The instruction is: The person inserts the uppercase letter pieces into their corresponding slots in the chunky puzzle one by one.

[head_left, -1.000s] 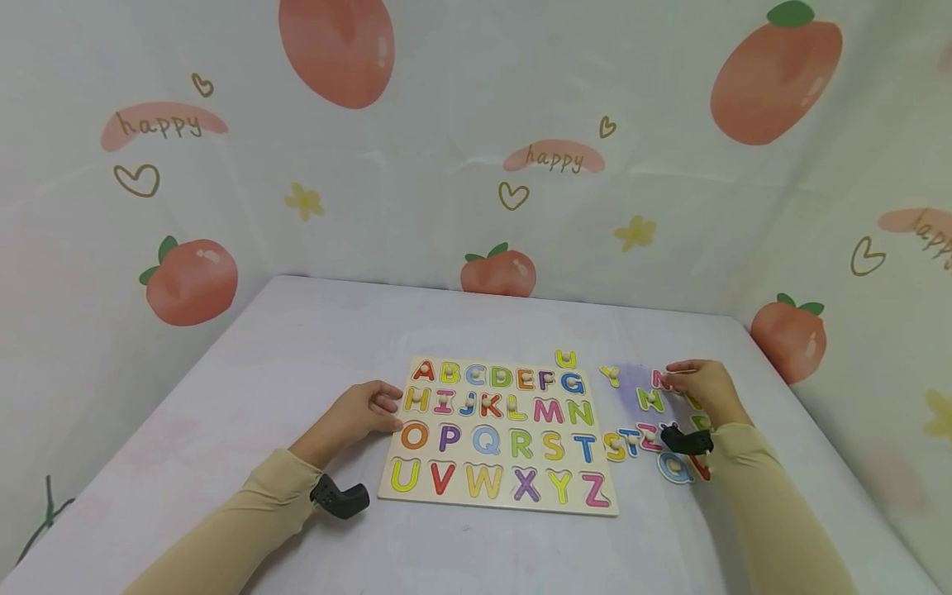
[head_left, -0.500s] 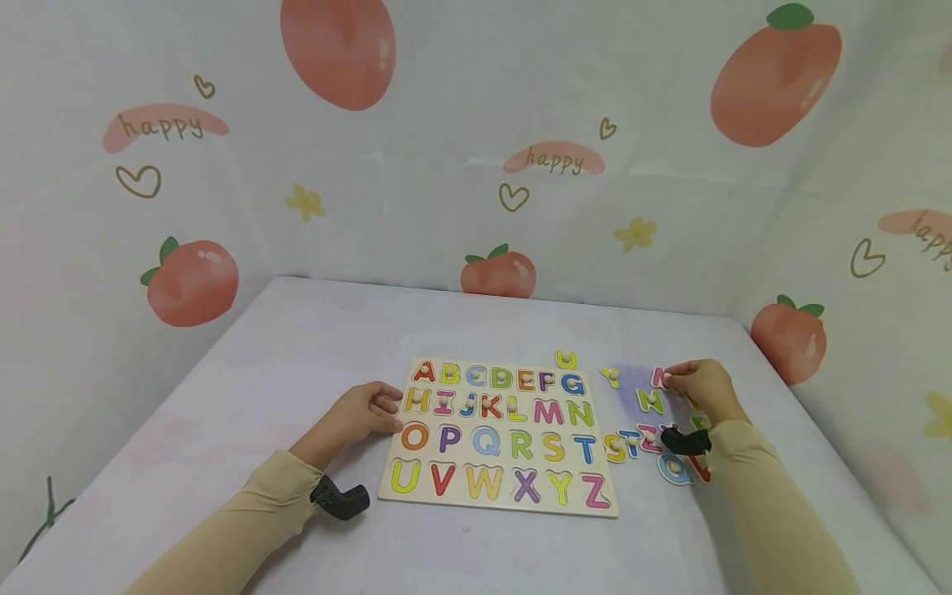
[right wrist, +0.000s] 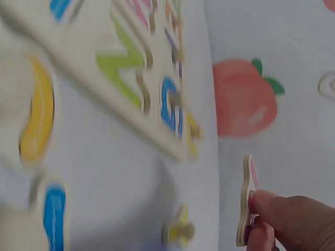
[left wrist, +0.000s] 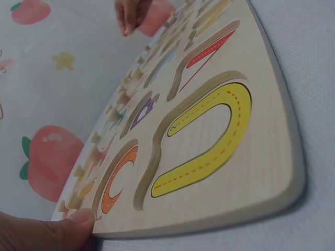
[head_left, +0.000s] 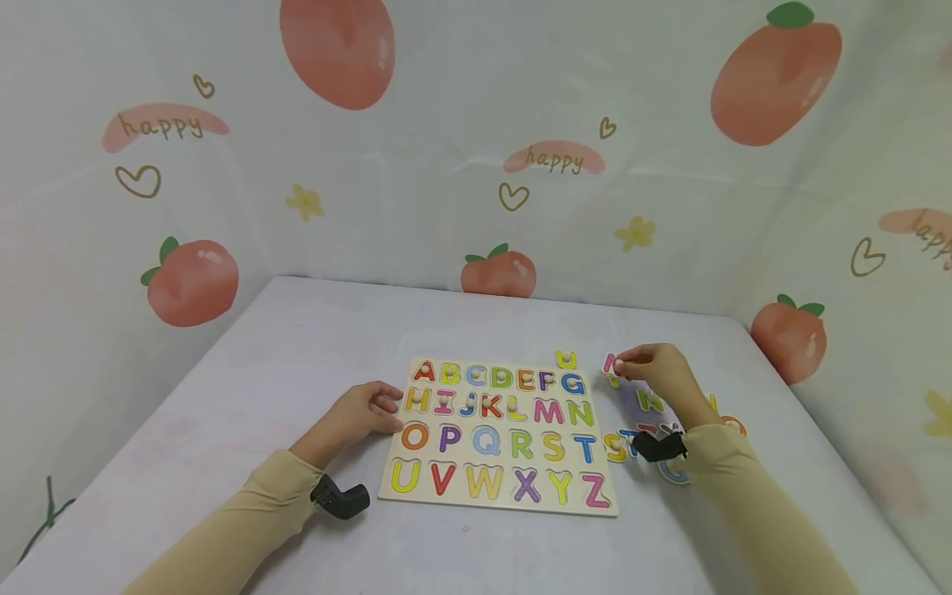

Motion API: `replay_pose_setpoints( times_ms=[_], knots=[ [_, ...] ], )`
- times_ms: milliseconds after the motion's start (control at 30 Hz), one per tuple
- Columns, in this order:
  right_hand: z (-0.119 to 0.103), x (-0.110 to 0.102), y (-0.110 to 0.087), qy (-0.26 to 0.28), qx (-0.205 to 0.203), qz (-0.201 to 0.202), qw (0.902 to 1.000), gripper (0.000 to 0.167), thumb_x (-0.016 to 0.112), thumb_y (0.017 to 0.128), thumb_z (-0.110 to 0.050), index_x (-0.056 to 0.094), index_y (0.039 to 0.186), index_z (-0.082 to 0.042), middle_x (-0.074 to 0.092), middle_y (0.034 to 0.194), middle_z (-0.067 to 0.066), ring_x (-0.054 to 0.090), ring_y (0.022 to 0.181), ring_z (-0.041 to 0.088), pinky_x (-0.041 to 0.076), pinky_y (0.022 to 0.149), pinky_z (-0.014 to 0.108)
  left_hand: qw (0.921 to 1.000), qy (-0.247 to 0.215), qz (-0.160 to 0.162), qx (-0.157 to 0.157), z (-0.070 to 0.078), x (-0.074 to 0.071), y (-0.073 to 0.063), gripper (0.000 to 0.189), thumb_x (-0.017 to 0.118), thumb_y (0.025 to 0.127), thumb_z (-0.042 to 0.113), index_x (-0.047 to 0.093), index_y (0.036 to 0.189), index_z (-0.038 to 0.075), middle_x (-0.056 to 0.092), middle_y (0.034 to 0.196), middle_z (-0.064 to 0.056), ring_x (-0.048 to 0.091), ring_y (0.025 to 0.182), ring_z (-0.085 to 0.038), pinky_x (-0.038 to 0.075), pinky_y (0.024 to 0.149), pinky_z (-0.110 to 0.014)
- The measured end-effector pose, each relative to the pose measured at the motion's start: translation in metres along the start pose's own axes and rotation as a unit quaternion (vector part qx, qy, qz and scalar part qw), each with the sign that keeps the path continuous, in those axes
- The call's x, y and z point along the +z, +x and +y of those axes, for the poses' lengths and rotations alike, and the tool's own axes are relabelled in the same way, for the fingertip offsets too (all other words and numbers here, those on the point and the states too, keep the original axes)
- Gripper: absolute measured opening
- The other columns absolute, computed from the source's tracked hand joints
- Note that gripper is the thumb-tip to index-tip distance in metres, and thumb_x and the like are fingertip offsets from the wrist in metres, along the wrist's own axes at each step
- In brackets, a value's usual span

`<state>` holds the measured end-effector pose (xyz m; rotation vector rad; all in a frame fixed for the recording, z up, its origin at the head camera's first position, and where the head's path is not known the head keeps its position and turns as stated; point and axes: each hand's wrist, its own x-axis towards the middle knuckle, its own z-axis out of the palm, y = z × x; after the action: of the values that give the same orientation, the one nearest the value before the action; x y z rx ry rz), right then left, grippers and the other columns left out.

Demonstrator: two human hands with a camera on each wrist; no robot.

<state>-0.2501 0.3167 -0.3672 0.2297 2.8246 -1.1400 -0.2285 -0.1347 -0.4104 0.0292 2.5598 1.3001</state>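
My right hand (head_left: 662,376) pinches a pink letter M puzzle piece (head_left: 610,364), raised above the yellow Y piece (head_left: 614,382) to the right of the board. In the right wrist view, the M piece (right wrist: 246,201) appears edge-on between thumb and fingertips. My left hand (head_left: 368,411) rests at the left edge of the wooden alphabet board (head_left: 498,506), its thumb (left wrist: 78,219) touching that edge. Knobbed letters A through L sit in the upper rows. Recesses from the pink M (head_left: 549,411) through Z show bare printed letters.
Loose pieces lie right of the board: a green N (head_left: 650,402), yellow S (head_left: 615,446) and blue Q (head_left: 673,471), with several others partly hidden by the right arm. A yellow U (head_left: 566,359) lies behind the board. A fabric backdrop (head_left: 416,207) rises behind the table.
My right hand has lifted the pink M from among the loose pieces and moved it left, over the yellow Y. My left hand and the board have stayed put.
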Motion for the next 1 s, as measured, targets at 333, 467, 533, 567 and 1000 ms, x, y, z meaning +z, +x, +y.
replay_pose_setpoints(
  times_ms=[333, 467, 533, 567, 1000],
  knots=[
    [-0.033, 0.042, -0.015, 0.001, -0.053, -0.031, 0.9981, 0.023, 0.071, 0.088, -0.024, 0.072, 0.101, -0.005, 0.071, 0.087, 0.004, 0.062, 0.081, 0.02, 0.045, 0.076, 0.033, 1.0, 0.004, 0.002, 0.0, -0.001, 0.001, 0.001, 0.05, 0.078, 0.077, 0.006, 0.059, 0.123, -0.001, 0.061, 0.098, -0.009, 0.058, 0.082, -0.017, 0.048, 0.073, -0.028],
    [-0.04, 0.06, -0.02, -0.006, -0.052, -0.046, 0.9976, 0.018, 0.073, 0.087, -0.023, 0.072, 0.095, -0.007, 0.07, 0.082, 0.002, 0.062, 0.076, 0.017, 0.046, 0.073, 0.031, 1.0, 0.002, 0.004, -0.002, -0.001, 0.0, 0.0, 0.05, 0.079, 0.077, 0.006, 0.059, 0.122, 0.0, 0.061, 0.097, -0.008, 0.058, 0.081, -0.016, 0.048, 0.073, -0.027],
    [-0.042, 0.067, -0.022, -0.014, -0.053, -0.051, 0.9972, 0.016, 0.073, 0.086, -0.023, 0.072, 0.092, -0.008, 0.069, 0.08, 0.002, 0.062, 0.073, 0.015, 0.045, 0.069, 0.03, 1.0, 0.002, 0.004, -0.001, 0.0, 0.001, 0.0, 0.05, 0.079, 0.077, 0.006, 0.059, 0.122, -0.001, 0.061, 0.097, -0.009, 0.058, 0.081, -0.016, 0.048, 0.073, -0.028],
    [-0.043, 0.07, -0.023, -0.015, -0.052, -0.053, 0.9971, 0.015, 0.074, 0.085, -0.022, 0.072, 0.091, -0.009, 0.069, 0.079, 0.001, 0.062, 0.072, 0.015, 0.045, 0.068, 0.029, 1.0, 0.002, 0.004, 0.0, 0.0, 0.001, -0.001, 0.05, 0.079, 0.077, 0.006, 0.059, 0.122, -0.001, 0.061, 0.097, -0.009, 0.058, 0.081, -0.016, 0.048, 0.073, -0.028],
    [-0.044, 0.088, -0.027, -0.022, -0.076, -0.081, 0.9936, 0.01, 0.076, 0.082, -0.017, 0.073, 0.085, -0.008, 0.065, 0.071, 0.0, 0.057, 0.066, 0.014, 0.046, 0.064, 0.027, 1.0, 0.001, 0.001, 0.0, 0.001, 0.001, 0.0, 0.05, 0.078, 0.078, 0.007, 0.059, 0.122, 0.0, 0.061, 0.098, -0.009, 0.057, 0.082, -0.017, 0.047, 0.073, -0.027]
  ],
)
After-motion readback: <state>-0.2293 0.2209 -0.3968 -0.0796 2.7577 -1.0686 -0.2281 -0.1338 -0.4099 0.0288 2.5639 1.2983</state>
